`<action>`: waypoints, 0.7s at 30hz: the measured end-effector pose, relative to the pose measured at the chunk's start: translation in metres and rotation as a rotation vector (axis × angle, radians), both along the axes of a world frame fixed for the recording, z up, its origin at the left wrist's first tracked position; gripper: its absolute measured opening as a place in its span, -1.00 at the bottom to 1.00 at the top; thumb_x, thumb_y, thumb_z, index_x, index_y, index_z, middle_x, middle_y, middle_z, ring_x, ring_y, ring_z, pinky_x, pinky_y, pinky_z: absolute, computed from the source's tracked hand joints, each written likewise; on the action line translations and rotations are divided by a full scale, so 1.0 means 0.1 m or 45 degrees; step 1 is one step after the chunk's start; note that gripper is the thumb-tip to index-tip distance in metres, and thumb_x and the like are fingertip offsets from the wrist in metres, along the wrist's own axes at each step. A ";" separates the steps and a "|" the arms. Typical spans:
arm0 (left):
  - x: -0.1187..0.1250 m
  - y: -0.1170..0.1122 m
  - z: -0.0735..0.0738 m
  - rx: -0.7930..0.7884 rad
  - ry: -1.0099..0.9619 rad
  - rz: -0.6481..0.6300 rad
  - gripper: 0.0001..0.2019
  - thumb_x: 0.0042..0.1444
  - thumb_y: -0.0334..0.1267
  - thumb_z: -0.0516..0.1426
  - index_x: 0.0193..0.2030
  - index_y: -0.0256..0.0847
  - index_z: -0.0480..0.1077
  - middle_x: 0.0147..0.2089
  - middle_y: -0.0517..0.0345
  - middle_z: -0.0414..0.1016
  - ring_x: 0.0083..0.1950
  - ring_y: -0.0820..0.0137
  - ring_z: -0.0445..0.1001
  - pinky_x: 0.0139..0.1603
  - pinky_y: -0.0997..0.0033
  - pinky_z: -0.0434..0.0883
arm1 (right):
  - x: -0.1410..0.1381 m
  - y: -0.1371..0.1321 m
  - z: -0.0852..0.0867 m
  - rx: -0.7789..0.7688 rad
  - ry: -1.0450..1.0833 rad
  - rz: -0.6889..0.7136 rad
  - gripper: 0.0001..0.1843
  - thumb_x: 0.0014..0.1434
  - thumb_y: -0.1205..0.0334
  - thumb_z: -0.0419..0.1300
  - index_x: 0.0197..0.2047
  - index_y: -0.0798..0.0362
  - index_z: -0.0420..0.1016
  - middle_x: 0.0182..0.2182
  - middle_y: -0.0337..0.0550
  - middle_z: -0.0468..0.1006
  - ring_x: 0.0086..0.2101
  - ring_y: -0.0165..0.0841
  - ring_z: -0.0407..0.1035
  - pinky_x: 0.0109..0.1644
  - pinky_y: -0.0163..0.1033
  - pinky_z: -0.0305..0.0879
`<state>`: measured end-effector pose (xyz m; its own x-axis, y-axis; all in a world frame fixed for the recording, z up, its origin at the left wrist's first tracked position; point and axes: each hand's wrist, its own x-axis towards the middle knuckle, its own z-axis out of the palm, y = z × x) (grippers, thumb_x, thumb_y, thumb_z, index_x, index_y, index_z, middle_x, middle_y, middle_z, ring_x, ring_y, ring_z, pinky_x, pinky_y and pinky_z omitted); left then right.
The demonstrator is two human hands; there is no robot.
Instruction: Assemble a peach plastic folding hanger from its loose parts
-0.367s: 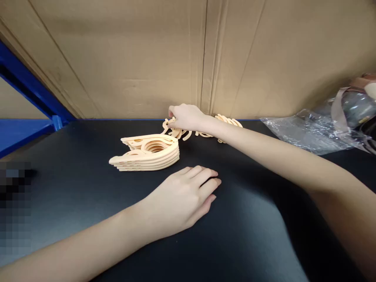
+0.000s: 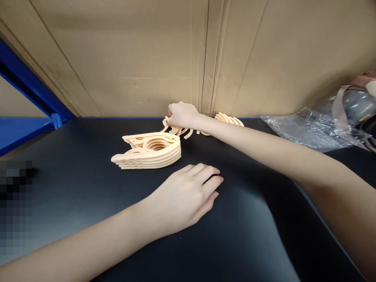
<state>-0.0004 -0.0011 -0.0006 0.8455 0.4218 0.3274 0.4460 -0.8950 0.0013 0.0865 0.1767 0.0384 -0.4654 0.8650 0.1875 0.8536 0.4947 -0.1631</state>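
My left hand (image 2: 188, 194) lies palm down on the black tabletop, fingers loosely stretched and a little apart, with nothing in it. Just beyond it to the left is a neat stack of cream plastic folding hangers (image 2: 147, 160), lying flat one on another. At the back, my right hand (image 2: 183, 114) reaches across to a row of loose cream hangers (image 2: 176, 130). Its thumb and fingers are closed on one at the row's left end; the grip itself is partly hidden by the hand. My right forearm covers part of the row, and more curved ends (image 2: 228, 118) show behind it.
A brown cardboard wall (image 2: 141, 58) stands along the back edge of the black table (image 2: 73, 188). Clear plastic bags (image 2: 311, 129) and a strap (image 2: 339, 105) lie at the right. A blue metal frame (image 2: 32, 86) rises on the left.
The whole view has shifted slightly. My right hand stays at the loose hangers with almost no movement, and my left hand and the stack keep their places.
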 end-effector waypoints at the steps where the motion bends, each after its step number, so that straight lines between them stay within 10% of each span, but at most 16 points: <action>1: 0.00 0.00 0.00 0.000 0.002 0.001 -0.70 0.36 -0.28 -0.05 0.09 -0.30 0.40 0.09 0.00 0.48 0.04 0.22 0.47 0.01 0.18 0.46 | 0.00 0.00 0.01 -0.018 0.014 -0.013 -0.74 0.07 0.25 0.20 -0.14 0.15 0.50 -0.15 0.06 0.58 -0.14 -0.12 0.47 -0.15 -0.11 0.37; 13: 0.00 0.00 0.00 0.002 0.023 -0.002 -0.72 0.35 -0.29 -0.04 0.08 -0.29 0.39 0.10 -0.02 0.47 0.05 0.22 0.47 0.03 0.21 0.45 | 0.28 0.09 0.17 -0.007 0.333 0.018 -0.71 0.04 0.23 0.28 -0.14 0.12 0.52 -0.22 -0.04 0.59 -0.20 -0.22 0.46 -0.17 -0.16 0.38; 21: 0.01 -0.02 0.01 0.008 0.039 0.003 -0.72 0.36 -0.30 -0.04 0.07 -0.29 0.40 0.10 -0.02 0.48 0.06 0.22 0.46 0.04 0.21 0.46 | 0.99 -0.48 0.36 -0.111 0.612 0.077 -0.61 0.01 0.23 0.36 -0.08 0.20 0.51 -0.34 -0.07 0.59 -0.34 -0.27 0.45 -0.27 -0.17 0.33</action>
